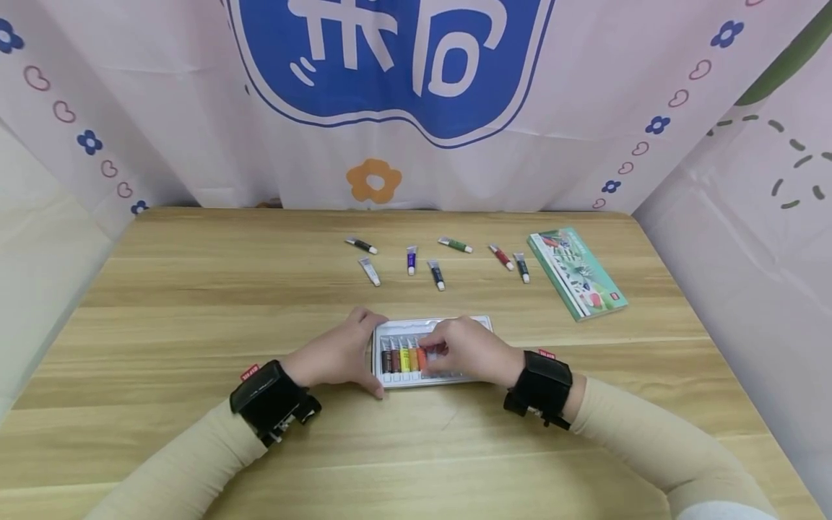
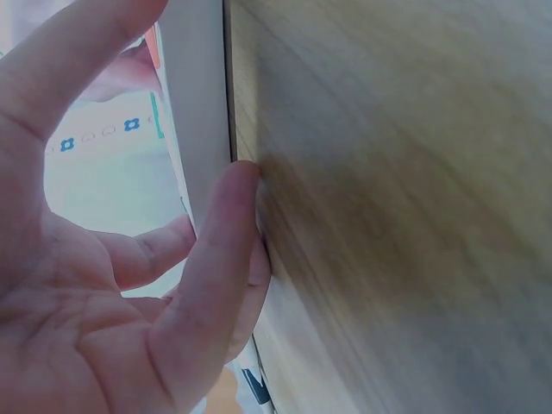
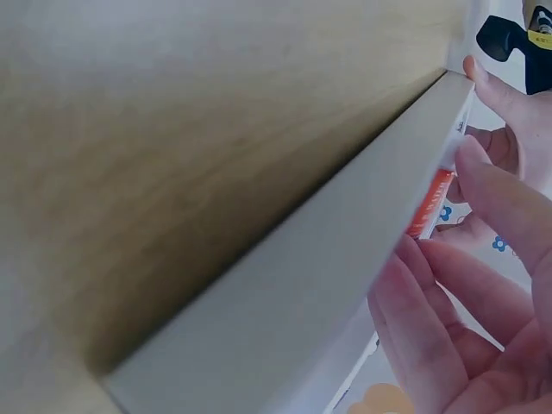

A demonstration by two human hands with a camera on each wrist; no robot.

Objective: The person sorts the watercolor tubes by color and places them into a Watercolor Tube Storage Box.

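Note:
A white tray of paint tubes (image 1: pixel 432 384) lies on the table, with dark, brown, yellow and orange tubes side by side in its left part. My left hand (image 1: pixel 344 350) holds the tray's left end, thumb at the near corner and fingers at the far corner; the left wrist view shows the thumb (image 2: pixel 226 233) against the tray's side (image 2: pixel 197 95). Over the middle of the tray, my right hand (image 1: pixel 471 352) pinches an orange tube (image 1: pixel 422 359). In the right wrist view this tube (image 3: pixel 430 205) shows between thumb and fingers. The right hand covers much of the tray's right part.
Behind the tray lie several loose tubes, among them a black (image 1: pixel 361 245), a white (image 1: pixel 370 271), a purple (image 1: pixel 412 261), a green (image 1: pixel 455 245) and a red one (image 1: pixel 501 257). A green-edged box or book (image 1: pixel 578 273) is at the back right. A printed curtain (image 1: pixel 312 159) hangs behind the table (image 1: pixel 195 303).

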